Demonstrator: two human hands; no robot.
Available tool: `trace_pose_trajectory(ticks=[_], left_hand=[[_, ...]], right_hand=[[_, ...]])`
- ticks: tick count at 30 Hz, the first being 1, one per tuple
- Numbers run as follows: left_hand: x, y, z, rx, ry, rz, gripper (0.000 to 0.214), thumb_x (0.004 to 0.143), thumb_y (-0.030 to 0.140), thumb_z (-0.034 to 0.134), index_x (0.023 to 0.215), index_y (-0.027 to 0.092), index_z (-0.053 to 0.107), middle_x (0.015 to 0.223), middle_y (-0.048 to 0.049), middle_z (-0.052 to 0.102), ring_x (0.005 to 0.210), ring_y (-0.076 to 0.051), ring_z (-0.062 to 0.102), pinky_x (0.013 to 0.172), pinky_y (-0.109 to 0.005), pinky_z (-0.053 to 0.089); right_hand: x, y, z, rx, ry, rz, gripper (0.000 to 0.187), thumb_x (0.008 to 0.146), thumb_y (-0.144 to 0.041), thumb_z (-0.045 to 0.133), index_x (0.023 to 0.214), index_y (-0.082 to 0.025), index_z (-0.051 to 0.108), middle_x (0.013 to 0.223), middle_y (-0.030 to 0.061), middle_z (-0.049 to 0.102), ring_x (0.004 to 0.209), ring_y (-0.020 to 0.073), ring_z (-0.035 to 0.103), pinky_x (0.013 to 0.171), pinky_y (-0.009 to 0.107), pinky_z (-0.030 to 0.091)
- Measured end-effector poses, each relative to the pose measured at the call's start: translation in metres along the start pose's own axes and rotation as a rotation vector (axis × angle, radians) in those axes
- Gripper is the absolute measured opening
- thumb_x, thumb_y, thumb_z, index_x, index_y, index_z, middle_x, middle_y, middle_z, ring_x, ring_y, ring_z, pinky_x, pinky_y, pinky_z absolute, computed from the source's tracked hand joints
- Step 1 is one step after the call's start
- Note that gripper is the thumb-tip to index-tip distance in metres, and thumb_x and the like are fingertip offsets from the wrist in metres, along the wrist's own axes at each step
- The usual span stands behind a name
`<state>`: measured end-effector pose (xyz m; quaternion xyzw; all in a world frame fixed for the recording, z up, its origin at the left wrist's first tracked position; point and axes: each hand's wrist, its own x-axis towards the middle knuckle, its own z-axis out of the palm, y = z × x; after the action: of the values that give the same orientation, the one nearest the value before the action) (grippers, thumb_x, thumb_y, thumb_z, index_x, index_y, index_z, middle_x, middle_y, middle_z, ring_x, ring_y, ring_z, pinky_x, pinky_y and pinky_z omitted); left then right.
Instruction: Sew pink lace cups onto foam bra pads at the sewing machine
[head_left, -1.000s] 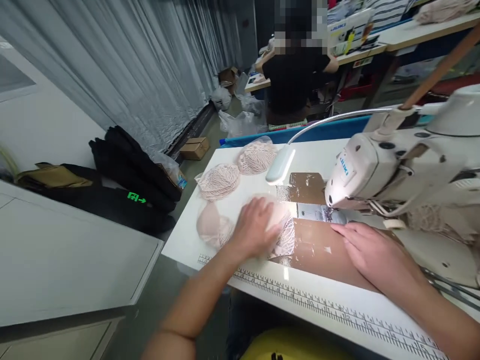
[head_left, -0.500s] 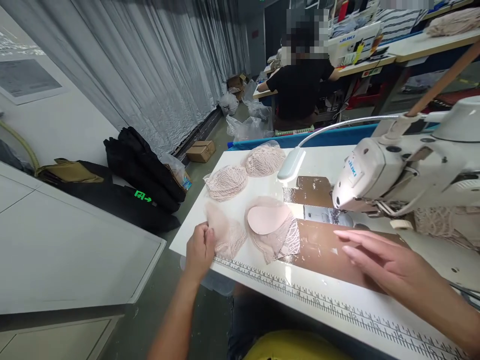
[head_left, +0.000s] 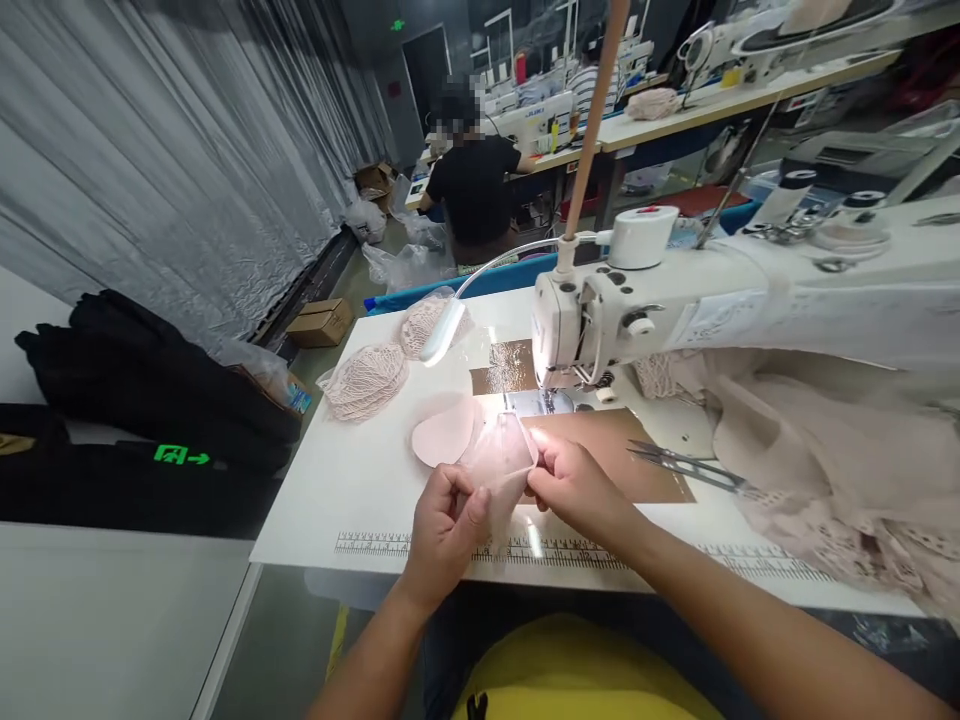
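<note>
A sheer pale pink fabric piece [head_left: 501,455] is stretched between my two hands in front of the sewing machine [head_left: 570,320]. My left hand [head_left: 448,525] pinches its lower left side. Fingers of my right hand [head_left: 566,480] are closed on its right edge. Just left of the fabric lies a smooth pink bra cup pad [head_left: 439,438] on thin mesh, partly covered by the held piece. Lace cups [head_left: 367,382] rest farther back on the white table [head_left: 315,510], with more lace cups [head_left: 424,325] behind them under the lamp.
Thread snips [head_left: 686,465] lie right of my right hand. Beige lace fabric [head_left: 795,430] is heaped beneath the machine arm. A small lamp [head_left: 444,332] on a bent neck hangs over the table. A printed ruler [head_left: 585,552] runs along the front edge. Ahead sits a person in black [head_left: 476,190].
The view has turned right. My left hand has carried the sheer fabric from the table's left side toward the machine. My right hand, earlier open and empty, now grips its edge.
</note>
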<state>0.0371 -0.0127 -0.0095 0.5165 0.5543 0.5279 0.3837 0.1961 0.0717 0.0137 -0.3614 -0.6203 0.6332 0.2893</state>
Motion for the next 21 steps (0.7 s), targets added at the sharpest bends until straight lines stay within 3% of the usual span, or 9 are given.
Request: trace_pose_trajectory(ticks=[5, 8, 11, 14, 17, 21], left_hand=[[0.007, 0.001, 0.007, -0.045, -0.025, -0.049, 0.025, 0.088, 0.040, 0.053, 0.078, 0.020, 0.042, 0.065, 0.0055, 0.037, 0.053, -0.008, 0.033, 0.051, -0.020, 0.030], [0.005, 0.002, 0.010, 0.061, -0.015, 0.006, 0.023, 0.087, 0.038, 0.054, 0.078, 0.020, 0.044, 0.067, 0.0042, 0.040, 0.056, -0.009, 0.036, 0.053, -0.021, 0.032], [0.002, 0.003, 0.012, 0.214, -0.051, 0.097, 0.019, 0.086, 0.034, 0.054, 0.077, 0.020, 0.045, 0.067, 0.0029, 0.044, 0.058, -0.010, 0.040, 0.056, -0.022, 0.034], [0.002, 0.005, 0.014, 0.282, -0.084, 0.164, 0.017, 0.086, 0.030, 0.055, 0.076, 0.020, 0.045, 0.067, 0.0028, 0.044, 0.060, -0.011, 0.041, 0.058, -0.023, 0.035], [0.005, 0.007, 0.016, 0.216, -0.073, 0.114, 0.017, 0.087, 0.030, 0.055, 0.077, 0.019, 0.045, 0.067, 0.0037, 0.042, 0.058, -0.009, 0.038, 0.056, -0.022, 0.033], [0.010, 0.008, 0.019, 0.046, -0.104, -0.013, 0.021, 0.087, 0.034, 0.056, 0.078, 0.019, 0.044, 0.069, 0.0038, 0.040, 0.058, -0.008, 0.036, 0.054, -0.021, 0.032]], right_hand=[[-0.002, 0.004, -0.010, 0.117, 0.036, 0.043, 0.007, 0.064, -0.014, 0.043, 0.067, -0.020, 0.047, 0.060, -0.0041, 0.049, 0.055, 0.0103, 0.048, 0.053, 0.023, 0.041], [-0.004, 0.002, -0.016, 0.240, -0.033, 0.123, 0.009, 0.068, -0.022, 0.048, 0.076, -0.019, 0.051, 0.068, -0.0017, 0.057, 0.065, 0.0136, 0.057, 0.066, 0.029, 0.047], [-0.006, -0.001, -0.021, 0.269, -0.085, 0.148, 0.012, 0.074, -0.031, 0.050, 0.079, -0.021, 0.047, 0.073, -0.0020, 0.056, 0.071, 0.0155, 0.058, 0.071, 0.032, 0.049], [-0.006, -0.001, -0.022, 0.067, 0.023, 0.080, 0.010, 0.067, -0.024, 0.051, 0.069, -0.021, 0.043, 0.066, -0.0043, 0.047, 0.063, 0.0130, 0.049, 0.060, 0.026, 0.043], [-0.005, 0.007, -0.023, -0.116, 0.169, -0.053, 0.006, 0.061, -0.016, 0.044, 0.060, -0.020, 0.039, 0.060, -0.0042, 0.040, 0.059, 0.0115, 0.038, 0.053, 0.024, 0.032], [-0.009, 0.019, -0.022, 0.001, 0.200, -0.088, 0.008, 0.063, -0.014, 0.038, 0.060, -0.021, 0.037, 0.060, -0.0035, 0.035, 0.057, 0.0114, 0.033, 0.051, 0.024, 0.027]])
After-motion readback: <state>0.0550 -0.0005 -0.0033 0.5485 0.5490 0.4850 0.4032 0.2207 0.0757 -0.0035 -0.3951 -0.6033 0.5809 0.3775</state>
